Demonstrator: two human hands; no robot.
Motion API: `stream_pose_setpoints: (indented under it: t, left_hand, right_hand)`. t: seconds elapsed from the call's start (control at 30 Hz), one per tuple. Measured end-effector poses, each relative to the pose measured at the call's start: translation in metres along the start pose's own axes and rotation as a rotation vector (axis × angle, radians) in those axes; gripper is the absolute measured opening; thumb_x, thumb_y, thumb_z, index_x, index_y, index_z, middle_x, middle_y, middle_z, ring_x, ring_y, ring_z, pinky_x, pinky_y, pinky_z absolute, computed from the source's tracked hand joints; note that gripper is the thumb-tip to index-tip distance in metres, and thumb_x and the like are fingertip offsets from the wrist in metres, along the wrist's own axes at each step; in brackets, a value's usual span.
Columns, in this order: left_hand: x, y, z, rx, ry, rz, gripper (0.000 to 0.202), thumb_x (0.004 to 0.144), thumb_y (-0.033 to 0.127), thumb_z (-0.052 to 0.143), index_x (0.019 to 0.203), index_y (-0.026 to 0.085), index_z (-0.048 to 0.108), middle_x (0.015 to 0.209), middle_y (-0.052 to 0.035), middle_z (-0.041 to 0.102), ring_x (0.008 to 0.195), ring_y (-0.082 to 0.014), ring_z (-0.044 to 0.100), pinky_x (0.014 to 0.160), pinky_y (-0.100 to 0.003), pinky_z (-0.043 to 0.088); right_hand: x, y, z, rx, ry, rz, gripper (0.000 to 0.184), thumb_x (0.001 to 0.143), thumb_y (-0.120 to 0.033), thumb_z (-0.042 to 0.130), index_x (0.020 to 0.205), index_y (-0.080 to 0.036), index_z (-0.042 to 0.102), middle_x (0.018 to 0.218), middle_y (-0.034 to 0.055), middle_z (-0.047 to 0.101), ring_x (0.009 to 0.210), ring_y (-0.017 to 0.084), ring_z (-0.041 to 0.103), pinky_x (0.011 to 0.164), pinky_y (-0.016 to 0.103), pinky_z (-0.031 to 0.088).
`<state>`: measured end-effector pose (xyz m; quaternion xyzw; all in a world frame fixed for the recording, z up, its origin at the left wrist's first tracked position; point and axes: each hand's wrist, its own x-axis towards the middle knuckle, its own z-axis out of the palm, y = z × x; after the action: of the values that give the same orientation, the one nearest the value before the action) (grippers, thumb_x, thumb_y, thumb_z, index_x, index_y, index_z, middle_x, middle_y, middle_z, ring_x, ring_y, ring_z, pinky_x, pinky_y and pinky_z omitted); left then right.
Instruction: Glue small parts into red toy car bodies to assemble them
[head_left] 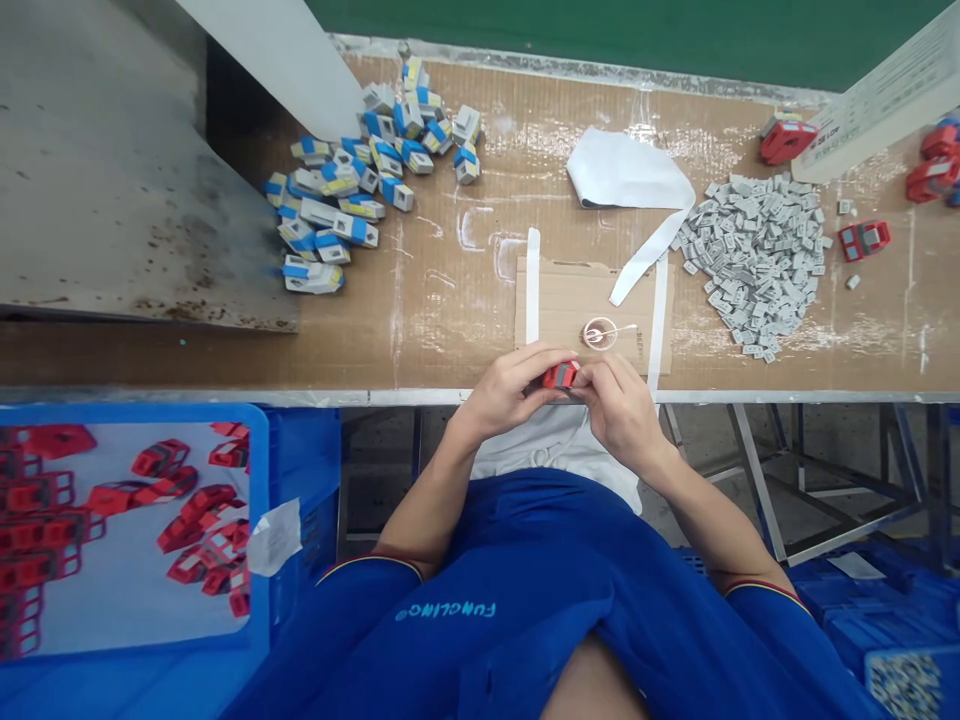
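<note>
Head view: L hand grips red toy vehicle at table's 6 o'clock edge; R hand touches its 3 o'clock end, can't tell if gripping. Approx 1–2 o'clock of toy: sm. cup; 2 o'clock: grey pcs.

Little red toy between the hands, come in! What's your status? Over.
Left hand holding red toy. Right hand at its other end. Small round cup just beyond the hands; nothing seen blocking.

A small red-and-gray piece, partly hidden, sits between the left hand and right hand
</note>
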<state>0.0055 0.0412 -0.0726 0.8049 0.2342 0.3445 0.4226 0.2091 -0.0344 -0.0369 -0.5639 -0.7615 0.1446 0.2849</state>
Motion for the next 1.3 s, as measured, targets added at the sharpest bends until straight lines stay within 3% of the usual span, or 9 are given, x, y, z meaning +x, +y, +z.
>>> stream_pose_setpoints:
  t: [0.33, 0.47, 0.57, 0.63, 0.77, 0.87, 0.97, 1.1, 1.3]
  left_hand:
    - [-0.002, 0.0, 0.001, 0.003, -0.006, -0.021, 0.04, 0.102, 0.028, 0.074, 0.14, 0.019, 0.069, 0.123, -0.0144, 0.079, 0.111, -0.0238, 0.078, 0.096, -0.036, 0.065]
    - [-0.001, 0.001, 0.001, -0.016, 0.005, -0.054, 0.036, 0.101, 0.028, 0.074, 0.136, 0.019, 0.07, 0.121, -0.0137, 0.081, 0.109, -0.0236, 0.079, 0.094, -0.036, 0.064]
    - [0.0, 0.002, 0.0, -0.04, 0.026, -0.076, 0.035, 0.1, 0.032, 0.078, 0.132, 0.019, 0.072, 0.118, -0.0129, 0.082, 0.105, -0.022, 0.08, 0.091, -0.033, 0.063]
    - [0.001, 0.003, 0.0, -0.057, 0.042, -0.094, 0.037, 0.097, 0.034, 0.081, 0.13, 0.018, 0.073, 0.117, -0.0123, 0.083, 0.103, -0.0211, 0.08, 0.09, -0.032, 0.063]
    - [0.001, 0.002, 0.0, -0.106, 0.045, -0.136, 0.04, 0.095, 0.037, 0.085, 0.129, 0.019, 0.075, 0.117, -0.0114, 0.084, 0.1, -0.0204, 0.08, 0.09, -0.031, 0.061]
    - [0.001, 0.001, -0.001, -0.131, 0.04, -0.169, 0.041, 0.094, 0.041, 0.085, 0.128, 0.02, 0.076, 0.117, -0.0114, 0.083, 0.099, -0.0205, 0.08, 0.089, -0.031, 0.06]
    - [0.001, 0.001, -0.001, -0.155, 0.047, -0.171, 0.041, 0.093, 0.04, 0.086, 0.128, 0.02, 0.077, 0.116, -0.0111, 0.084, 0.099, -0.0201, 0.079, 0.088, -0.03, 0.06]
    - [0.0, 0.001, -0.001, -0.19, 0.054, -0.176, 0.042, 0.092, 0.036, 0.088, 0.129, 0.021, 0.077, 0.116, -0.0108, 0.083, 0.098, -0.0197, 0.079, 0.088, -0.029, 0.059]
    - [-0.001, 0.0, 0.001, -0.221, 0.075, -0.207, 0.043, 0.09, 0.037, 0.09, 0.128, 0.021, 0.079, 0.114, -0.0107, 0.083, 0.095, -0.0197, 0.078, 0.083, -0.028, 0.058]
  right_hand:
    - [0.002, -0.002, -0.003, -0.002, -0.007, 0.005, 0.021, 0.108, -0.015, 0.051, 0.092, -0.025, 0.061, 0.087, 0.0071, 0.069, 0.079, 0.024, 0.059, 0.071, 0.037, 0.047]
    - [0.003, -0.003, -0.007, -0.045, -0.019, -0.03, 0.021, 0.111, -0.02, 0.051, 0.096, -0.024, 0.065, 0.09, 0.0081, 0.074, 0.081, 0.024, 0.066, 0.072, 0.036, 0.052]
    - [0.001, -0.001, -0.018, 0.074, 0.017, -0.058, 0.014, 0.11, -0.023, 0.057, 0.101, -0.025, 0.068, 0.093, 0.0066, 0.078, 0.083, 0.022, 0.072, 0.073, 0.034, 0.057]
    - [-0.001, 0.006, -0.024, 0.162, 0.128, 0.003, 0.008, 0.108, -0.028, 0.065, 0.102, -0.026, 0.07, 0.09, 0.0039, 0.078, 0.077, 0.019, 0.071, 0.068, 0.032, 0.057]
    - [0.0, 0.031, -0.025, 0.301, 0.423, 0.329, 0.018, 0.104, -0.042, 0.072, 0.107, -0.025, 0.072, 0.084, 0.0017, 0.075, 0.068, 0.017, 0.068, 0.063, 0.031, 0.057]
    - [0.008, 0.043, -0.017, 0.467, 0.372, 0.421, 0.031, 0.101, -0.049, 0.074, 0.116, -0.023, 0.073, 0.089, 0.003, 0.077, 0.075, 0.018, 0.072, 0.066, 0.031, 0.058]
    - [0.016, 0.043, -0.013, 0.495, 0.319, 0.416, 0.025, 0.102, -0.047, 0.072, 0.105, -0.022, 0.077, 0.093, 0.0056, 0.079, 0.079, 0.019, 0.072, 0.067, 0.032, 0.057]
    - [0.021, 0.038, -0.014, 0.477, 0.354, 0.381, 0.021, 0.102, -0.041, 0.073, 0.093, -0.023, 0.076, 0.088, 0.0032, 0.076, 0.076, 0.017, 0.068, 0.066, 0.03, 0.053]
    - [0.022, 0.036, -0.009, 0.675, 0.462, 0.431, 0.025, 0.098, -0.048, 0.079, 0.093, -0.024, 0.076, 0.081, -0.0011, 0.078, 0.069, 0.013, 0.072, 0.064, 0.026, 0.056]
